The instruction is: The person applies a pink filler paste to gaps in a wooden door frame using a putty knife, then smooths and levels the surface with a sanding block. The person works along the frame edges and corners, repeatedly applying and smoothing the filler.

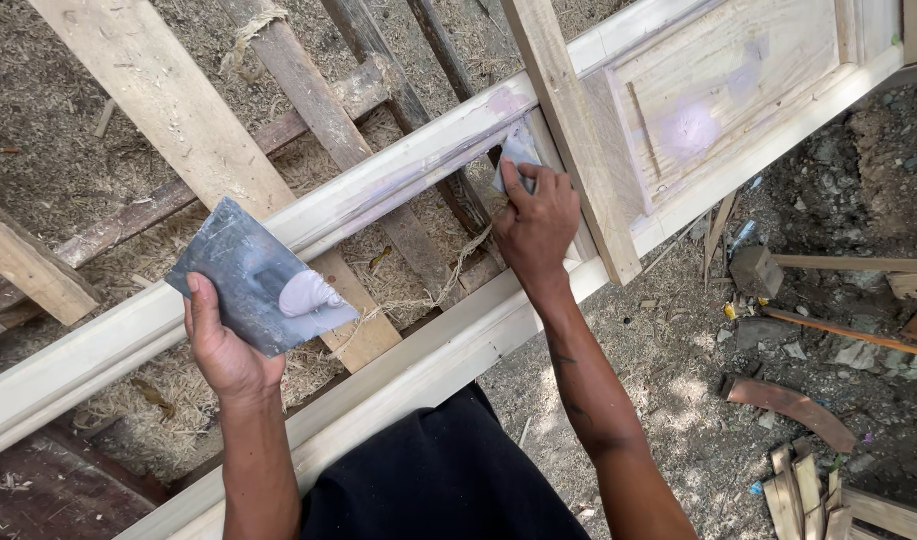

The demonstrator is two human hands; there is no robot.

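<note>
Sawdust-strewn ground (58,120) lies beneath a pale door frame (398,165) running diagonally; right hand (534,225) fingers pinch a half-hidden scraper (516,152), left hand (223,350) grips a putty-smeared board (253,280).

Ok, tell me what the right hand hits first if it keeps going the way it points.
The right hand points up along the door frame. Its scraper already sits in the corner, so it would likely meet the upright rail almost at once; depth is unclear.

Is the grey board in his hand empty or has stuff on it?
Not empty: the grey board in the left hand carries a pale putty blob.
</note>
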